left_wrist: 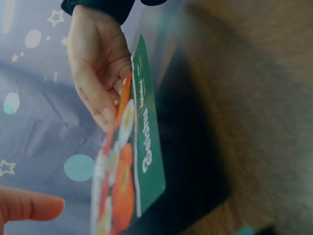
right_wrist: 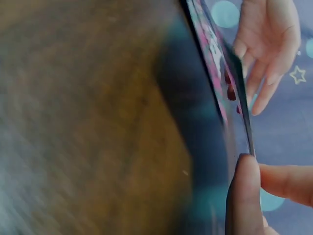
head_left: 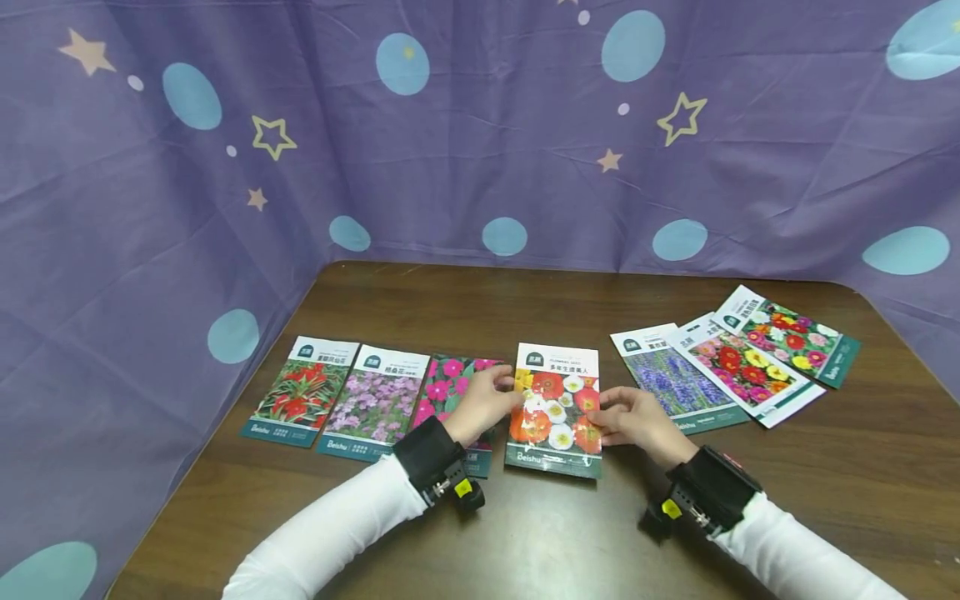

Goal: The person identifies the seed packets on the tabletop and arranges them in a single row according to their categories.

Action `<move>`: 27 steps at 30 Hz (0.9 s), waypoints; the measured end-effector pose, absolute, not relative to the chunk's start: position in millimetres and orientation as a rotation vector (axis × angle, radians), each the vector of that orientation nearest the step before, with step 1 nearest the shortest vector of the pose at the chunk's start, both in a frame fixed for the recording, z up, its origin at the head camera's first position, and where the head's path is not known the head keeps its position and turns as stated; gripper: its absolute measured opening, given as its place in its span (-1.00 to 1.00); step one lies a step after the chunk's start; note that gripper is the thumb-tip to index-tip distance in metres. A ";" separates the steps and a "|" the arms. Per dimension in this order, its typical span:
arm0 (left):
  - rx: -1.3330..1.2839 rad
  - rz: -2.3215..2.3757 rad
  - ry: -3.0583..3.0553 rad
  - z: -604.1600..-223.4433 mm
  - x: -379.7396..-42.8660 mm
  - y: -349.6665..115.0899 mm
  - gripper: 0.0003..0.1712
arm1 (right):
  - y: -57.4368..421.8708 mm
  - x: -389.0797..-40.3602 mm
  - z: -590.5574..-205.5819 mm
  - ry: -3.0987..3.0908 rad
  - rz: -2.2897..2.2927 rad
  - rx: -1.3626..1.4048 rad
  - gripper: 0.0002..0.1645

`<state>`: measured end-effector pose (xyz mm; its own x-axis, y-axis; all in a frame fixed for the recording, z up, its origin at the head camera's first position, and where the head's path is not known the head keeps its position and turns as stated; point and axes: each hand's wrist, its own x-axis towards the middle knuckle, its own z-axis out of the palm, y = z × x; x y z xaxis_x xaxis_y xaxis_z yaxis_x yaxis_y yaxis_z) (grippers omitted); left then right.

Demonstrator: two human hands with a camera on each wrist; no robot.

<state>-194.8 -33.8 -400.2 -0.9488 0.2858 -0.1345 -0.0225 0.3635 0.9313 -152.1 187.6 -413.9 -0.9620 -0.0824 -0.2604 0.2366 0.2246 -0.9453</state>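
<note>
A seed packet [head_left: 556, 410] with orange, red and white poppies stands out in the middle of the table, its green bottom band facing me. My right hand [head_left: 637, 421] pinches its right edge between thumb and finger, plain in the right wrist view, where the packet [right_wrist: 243, 105] appears nearly edge-on. Beside the left edge is my left hand [head_left: 483, 404], its fingers loosely bent. One left finger [left_wrist: 32, 204] shows apart from the packet in the left wrist view. Under my left hand and wrist, a pink-flowered packet [head_left: 448, 383] is partly hidden.
On the left lie a red-flowered packet [head_left: 300, 392] and a lilac-flowered packet [head_left: 375, 404]. To the right, a blue-flowered packet [head_left: 670, 379], a mixed-flower packet [head_left: 742, 367] and another colourful packet [head_left: 791, 337] overlap. A purple curtain [head_left: 480, 167] hangs behind the wooden table [head_left: 450, 300].
</note>
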 end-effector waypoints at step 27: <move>0.506 1.230 2.490 -407.5 -167.3 -42.0 -0.32 | 172.2 -162.0 -425.8 2.398 -1.440 0.131 -0.50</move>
